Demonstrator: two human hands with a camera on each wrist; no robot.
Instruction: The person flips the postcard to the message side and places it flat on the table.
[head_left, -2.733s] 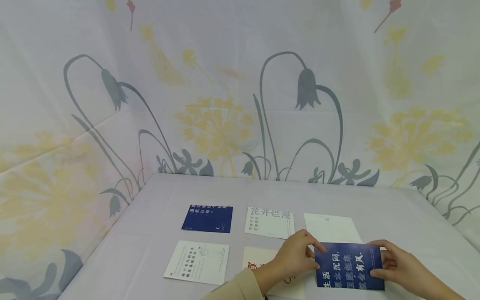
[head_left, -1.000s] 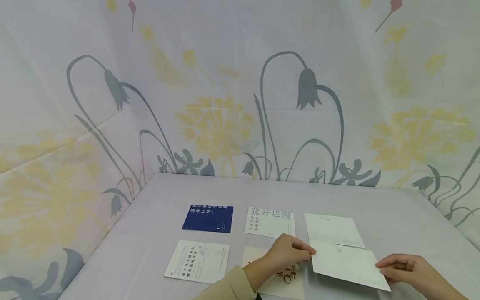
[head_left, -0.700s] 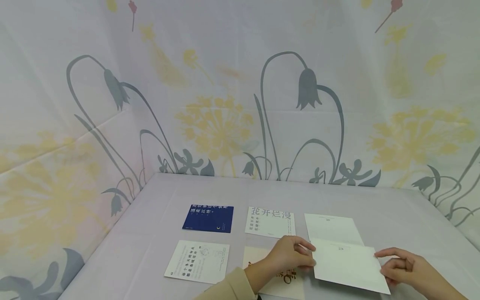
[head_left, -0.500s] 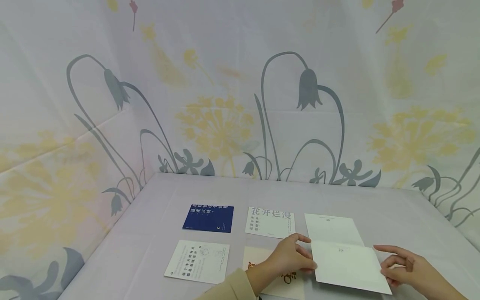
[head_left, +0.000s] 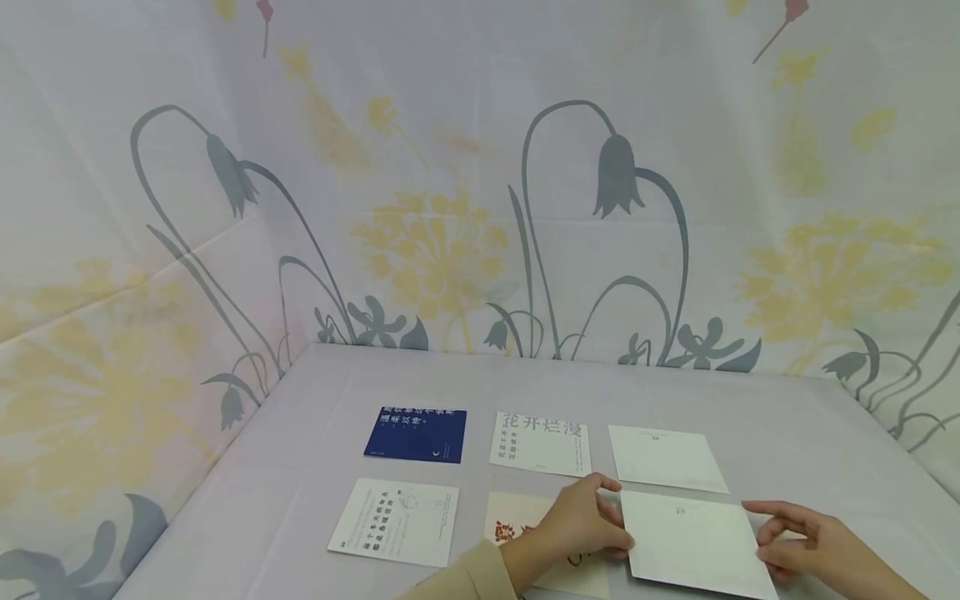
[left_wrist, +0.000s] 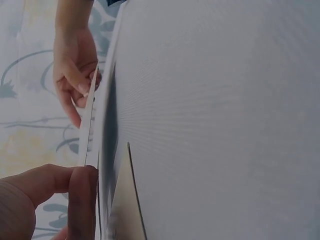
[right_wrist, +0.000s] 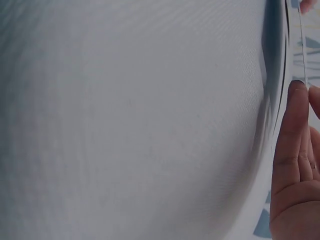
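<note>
In the head view, a white card point(head_left: 693, 542) sits between four and five o'clock, its nine-o'clock edge pinched by the left hand point(head_left: 581, 521), three-o'clock by the right hand point(head_left: 817, 546). Only the wrist views show it edge-on, apart from the table point(head_left: 450, 375).

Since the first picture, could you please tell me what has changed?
The held card was turned from blue face to white, and now shows clear of the white card beyond. Left hand and right hand still grip its sides; the five other cards stayed put.
</note>
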